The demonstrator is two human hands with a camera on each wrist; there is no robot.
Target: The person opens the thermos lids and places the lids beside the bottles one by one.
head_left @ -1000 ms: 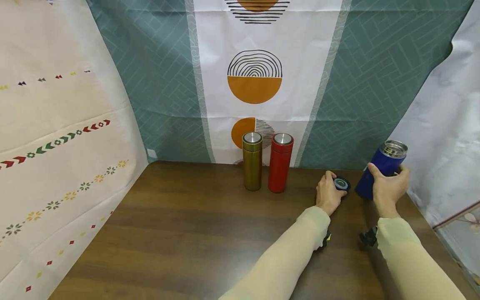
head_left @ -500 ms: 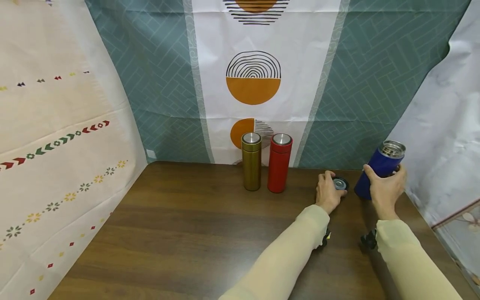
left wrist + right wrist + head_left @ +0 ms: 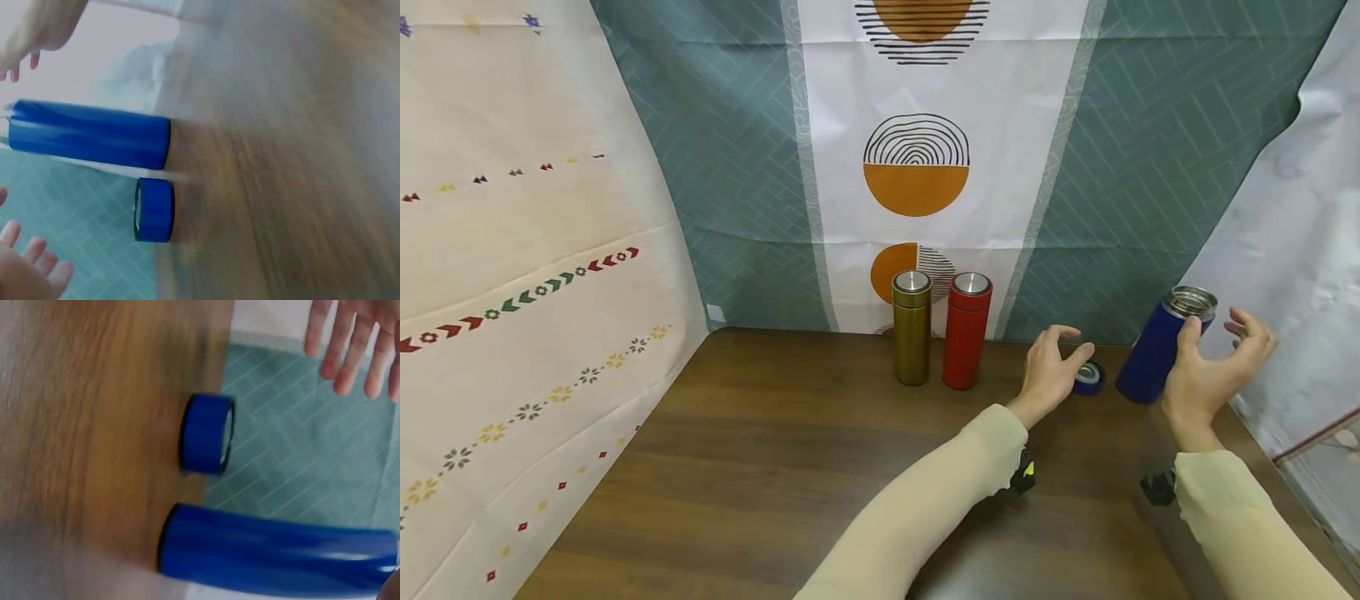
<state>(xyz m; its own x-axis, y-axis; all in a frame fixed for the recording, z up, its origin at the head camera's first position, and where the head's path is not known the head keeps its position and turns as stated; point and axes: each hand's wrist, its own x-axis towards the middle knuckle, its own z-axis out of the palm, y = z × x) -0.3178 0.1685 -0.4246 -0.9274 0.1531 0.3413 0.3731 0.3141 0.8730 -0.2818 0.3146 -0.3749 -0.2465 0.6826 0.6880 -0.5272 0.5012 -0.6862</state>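
A blue vacuum flask (image 3: 1153, 354) stands uncapped on the table at the right, its steel mouth showing. Beside it lies its blue lid (image 3: 1087, 380), inner side up, also seen in the left wrist view as a short blue lid (image 3: 156, 210). My left hand (image 3: 1049, 373) is just left of the lid, fingers spread and apart from it. My right hand (image 3: 1212, 383) is raised at the right of the blue flask (image 3: 281, 550), thumb and fingers parted, holding nothing. From the left wrist view, a gap shows between this right hand (image 3: 47, 28) and the flask.
A gold flask (image 3: 912, 329) and a red flask (image 3: 967, 333), both capped, stand side by side at the back of the wooden table (image 3: 760, 450). A patterned cloth (image 3: 917, 183) hangs behind them, and a white cloth (image 3: 1300, 275) hangs at the right.
My left hand has let go of the lid and drawn left, leaving it on the table. My right hand has released the blue flask and moved right.
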